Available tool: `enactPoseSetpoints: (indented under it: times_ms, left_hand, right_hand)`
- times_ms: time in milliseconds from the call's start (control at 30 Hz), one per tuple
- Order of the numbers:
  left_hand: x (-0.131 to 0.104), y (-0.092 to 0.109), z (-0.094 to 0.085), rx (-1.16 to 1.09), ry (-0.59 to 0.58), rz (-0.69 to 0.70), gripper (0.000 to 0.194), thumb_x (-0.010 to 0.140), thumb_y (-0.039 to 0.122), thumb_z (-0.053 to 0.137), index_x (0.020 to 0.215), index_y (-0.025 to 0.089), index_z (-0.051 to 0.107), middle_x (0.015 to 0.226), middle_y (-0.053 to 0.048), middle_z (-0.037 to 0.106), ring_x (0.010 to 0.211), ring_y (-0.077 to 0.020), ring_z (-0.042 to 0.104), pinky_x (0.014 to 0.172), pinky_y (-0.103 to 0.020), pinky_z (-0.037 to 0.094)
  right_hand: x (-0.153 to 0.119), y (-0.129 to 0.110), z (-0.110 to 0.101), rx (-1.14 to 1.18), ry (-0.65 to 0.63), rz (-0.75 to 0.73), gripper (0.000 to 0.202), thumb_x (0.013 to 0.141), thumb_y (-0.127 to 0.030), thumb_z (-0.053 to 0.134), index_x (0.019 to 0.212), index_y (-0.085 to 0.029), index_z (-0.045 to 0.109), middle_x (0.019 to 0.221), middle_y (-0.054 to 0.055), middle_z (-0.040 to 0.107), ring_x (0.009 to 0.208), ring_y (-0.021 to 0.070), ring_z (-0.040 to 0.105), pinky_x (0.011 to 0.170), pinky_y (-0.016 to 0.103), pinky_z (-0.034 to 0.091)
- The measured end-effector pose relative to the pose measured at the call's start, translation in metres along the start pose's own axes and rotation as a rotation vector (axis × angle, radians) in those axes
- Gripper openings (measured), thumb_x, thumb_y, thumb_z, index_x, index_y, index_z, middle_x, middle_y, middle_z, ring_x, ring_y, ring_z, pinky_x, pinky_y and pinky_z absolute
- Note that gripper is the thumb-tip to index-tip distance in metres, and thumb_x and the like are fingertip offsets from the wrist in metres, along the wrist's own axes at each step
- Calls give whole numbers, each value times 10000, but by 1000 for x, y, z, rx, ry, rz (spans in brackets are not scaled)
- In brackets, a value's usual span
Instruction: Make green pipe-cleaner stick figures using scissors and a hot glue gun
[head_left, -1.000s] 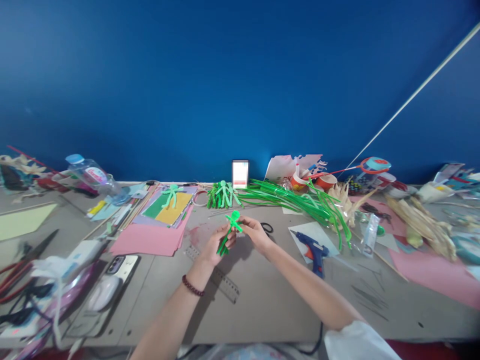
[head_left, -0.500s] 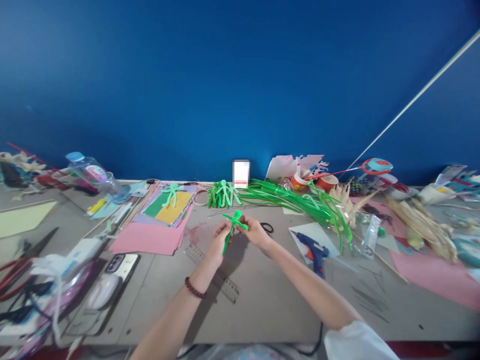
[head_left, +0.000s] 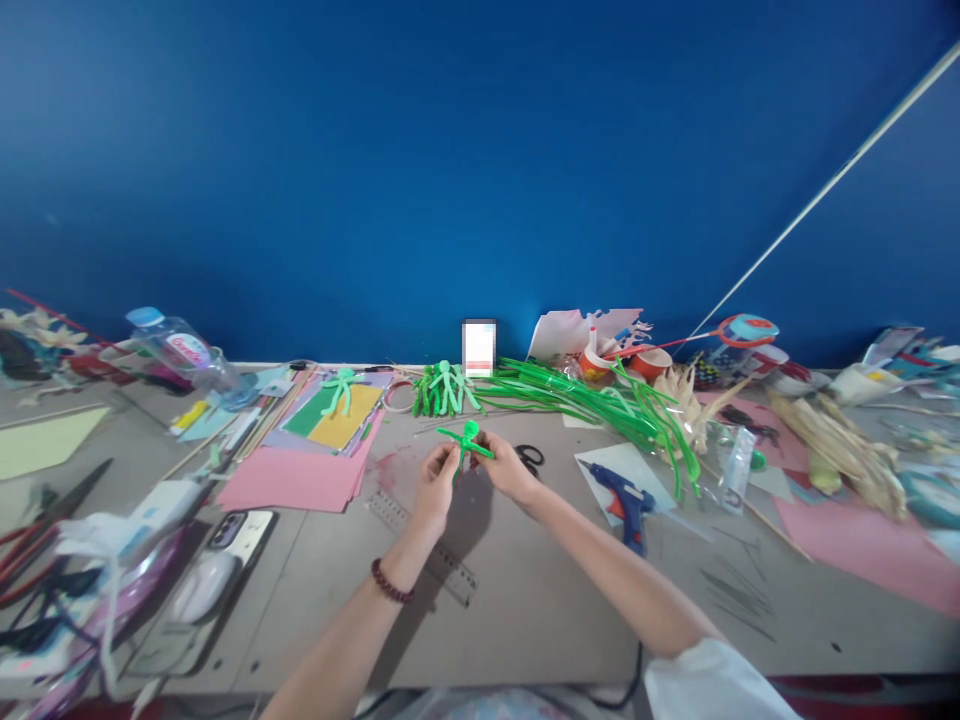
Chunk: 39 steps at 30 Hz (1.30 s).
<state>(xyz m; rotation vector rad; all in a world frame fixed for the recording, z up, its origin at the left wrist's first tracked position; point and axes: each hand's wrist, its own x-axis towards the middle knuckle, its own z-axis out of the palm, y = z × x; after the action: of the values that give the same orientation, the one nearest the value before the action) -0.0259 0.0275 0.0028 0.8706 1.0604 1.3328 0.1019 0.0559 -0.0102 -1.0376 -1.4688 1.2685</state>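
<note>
A small bright green pipe-cleaner figure point(head_left: 469, 432) is held upright between my two hands, its arms spread sideways. My left hand point(head_left: 439, 482) pinches it low on the left, around the body or legs. My right hand point(head_left: 504, 466) grips it from the right, near one arm. Behind my hands, several similar figures point(head_left: 445, 386) lie in a cluster. Another light green figure point(head_left: 341, 392) rests on green and yellow sheets. Long green pipe cleaners point(head_left: 585, 392) spread to the right of the cluster.
Black-handled scissors point(head_left: 530, 458) lie beside my right hand, and a blue glue gun point(head_left: 630, 500) is further right. A clear ruler point(head_left: 450, 574) lies below my hands. Pink paper point(head_left: 289, 480), a phone point(head_left: 247, 530) and a bottle point(head_left: 184, 348) are left.
The figure's lower part, which stuck out below my left hand, is now shorter in view. My left hand has shifted slightly and sits more upright. The whole view has moved slightly.
</note>
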Motion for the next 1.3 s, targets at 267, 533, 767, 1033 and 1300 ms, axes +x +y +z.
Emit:
enactPoseSetpoints:
  times_ms: [267,533,767,1033,1300]
  left_hand:
    - [1,7,-3,-427,-304,-464,148,733,205,615,663,130,508,514,67,358,378,-27,286,382,-173,230]
    - [1,17,-6,-404,-373,-482,172,757,286,602,717,120,578,547,11,485,425,-71,440,419,-198,350]
    - [5,15,-3,94,-44,40,245,642,302,735,823,162,646,697,-12,636,632,-133,581,604,-231,457]
    - [1,7,-7,343,76,245,182,632,254,738,804,201,708,807,-60,695,772,-208,615,740,-292,474]
    - [4,8,-7,269,56,206,86,701,258,667,741,187,693,684,-30,668,671,-182,598,666,-259,451]
  right_hand:
    - [-7,-9,0,-35,19,-187,83,761,-169,476,792,-193,550,779,15,569,758,159,532,748,317,424]
    - [-11,-19,6,190,23,21,234,782,-409,556,678,-200,537,595,-17,533,555,136,518,584,283,431]
    - [-6,-14,-1,-33,232,-33,167,734,-330,563,746,-188,649,680,-3,601,645,134,527,639,257,431]
    - [-13,-16,4,-260,292,-146,165,787,-266,535,727,-192,670,709,31,625,649,158,534,644,277,420]
    - [-18,-25,9,-241,256,-198,121,769,-272,607,817,-210,699,741,35,622,662,162,547,647,288,448]
